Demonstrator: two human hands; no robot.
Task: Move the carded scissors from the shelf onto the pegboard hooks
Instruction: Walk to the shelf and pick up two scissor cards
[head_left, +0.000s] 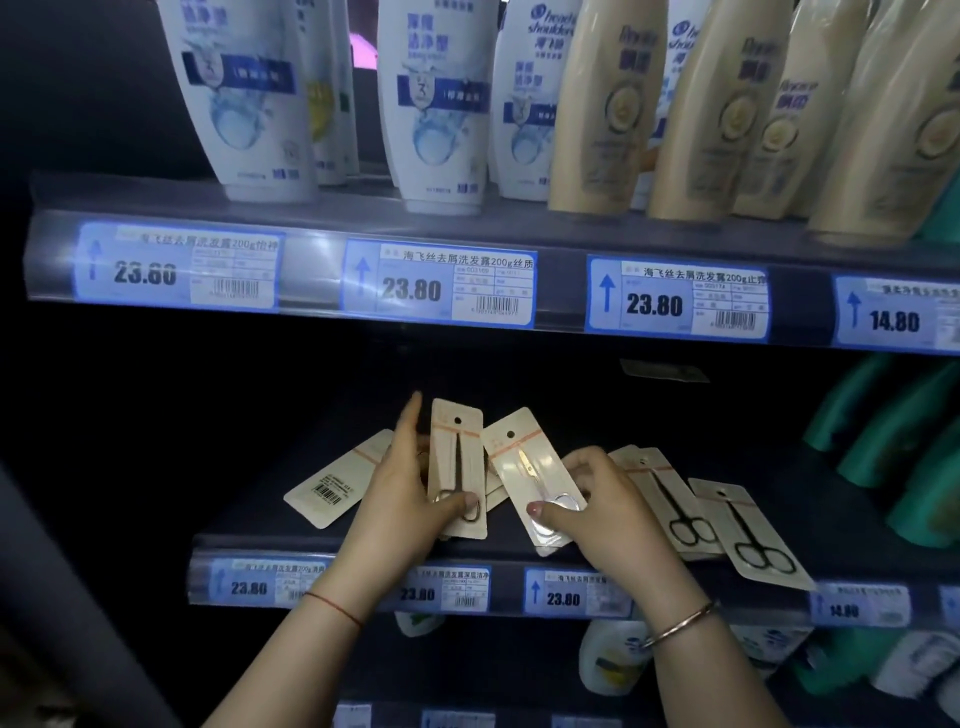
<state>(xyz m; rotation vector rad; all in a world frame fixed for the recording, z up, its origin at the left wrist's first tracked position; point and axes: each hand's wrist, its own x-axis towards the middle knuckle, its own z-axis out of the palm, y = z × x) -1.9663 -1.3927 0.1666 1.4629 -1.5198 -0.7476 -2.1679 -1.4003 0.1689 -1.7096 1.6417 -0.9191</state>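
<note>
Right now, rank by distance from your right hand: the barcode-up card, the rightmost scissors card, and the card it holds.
1. The held card, pinched in the right hand.
2. The rightmost scissors card, off to its right.
3. The barcode-up card, far left, beyond the left hand.

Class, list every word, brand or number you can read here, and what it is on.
"head & shoulders": white bottle.
"海飞丝去屑洗发露200g", "23.80": upper price tag.
"14.80": right-hand price tag.
"23.80": lower price tag.
Print on carded scissors: too small.
Print on beige bottles: blurred.
</note>
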